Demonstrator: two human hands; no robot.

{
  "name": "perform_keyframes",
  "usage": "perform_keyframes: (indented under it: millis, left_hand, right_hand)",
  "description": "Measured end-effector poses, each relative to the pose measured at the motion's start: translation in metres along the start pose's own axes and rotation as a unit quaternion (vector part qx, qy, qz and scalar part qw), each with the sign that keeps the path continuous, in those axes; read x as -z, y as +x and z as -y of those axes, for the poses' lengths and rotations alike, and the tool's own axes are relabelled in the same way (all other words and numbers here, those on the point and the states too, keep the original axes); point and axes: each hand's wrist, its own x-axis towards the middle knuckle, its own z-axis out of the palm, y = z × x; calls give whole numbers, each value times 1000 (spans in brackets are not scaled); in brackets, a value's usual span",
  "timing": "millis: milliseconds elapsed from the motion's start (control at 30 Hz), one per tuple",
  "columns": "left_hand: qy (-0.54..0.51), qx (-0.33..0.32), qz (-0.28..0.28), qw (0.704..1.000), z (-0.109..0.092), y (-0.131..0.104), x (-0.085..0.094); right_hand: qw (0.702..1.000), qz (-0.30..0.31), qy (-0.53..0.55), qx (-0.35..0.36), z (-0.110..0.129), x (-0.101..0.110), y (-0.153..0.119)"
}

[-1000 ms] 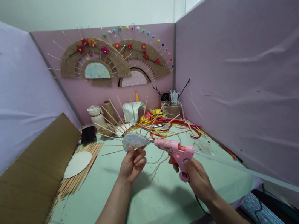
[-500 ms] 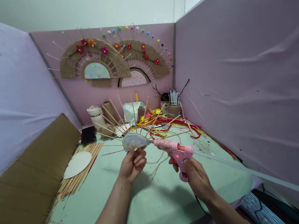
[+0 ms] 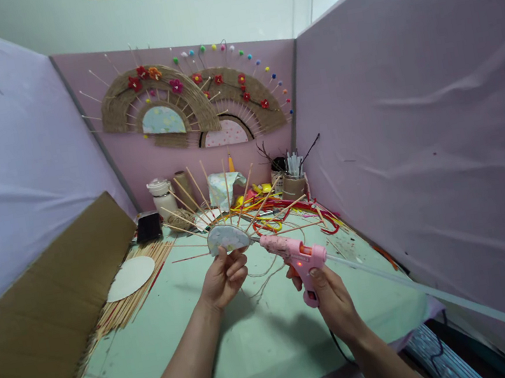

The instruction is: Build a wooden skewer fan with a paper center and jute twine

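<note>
My left hand (image 3: 223,277) has thumb and fingers pinched together on the lower edge of a flat half-round piece (image 3: 227,237), holding it above the middle of the surface (image 3: 262,361). Its face is pale blue and softly patterned, with a thin brownish rim along the curve; slim wooden sticks (image 3: 248,193) fan out from that arc like rays. My right hand (image 3: 333,301) is wrapped around the grip of a pink plastic glue gun (image 3: 300,255), a small orange light glowing on its side. The metal nozzle points at the piece's right end; from here I can't tell whether it touches. A long, translucent glue stick (image 3: 424,290) runs out of the back.

To my left, a smooth white oval (image 3: 130,278) lies on straight, thin sticks (image 3: 116,310), beside a sheet of brown cardboard (image 3: 52,325). Behind the work I make out a fuzzy ball of twine (image 3: 180,220) and a tangle of red and yellow strips (image 3: 279,204). Loose, fibrous strings (image 3: 268,280) curl between my hands.
</note>
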Motion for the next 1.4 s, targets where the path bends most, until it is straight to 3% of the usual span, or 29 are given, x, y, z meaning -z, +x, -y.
perform_keyframes:
  millis: [1200, 1400]
  left_hand:
    - [-8, -6, 12, 1000, -1, 1, 1]
    - [-6, -7, 13, 1000, -2, 3, 2]
  right_hand:
    - [1000, 3, -15, -12, -2, 2, -2]
    - [997, 37, -65, -36, 5, 7, -1]
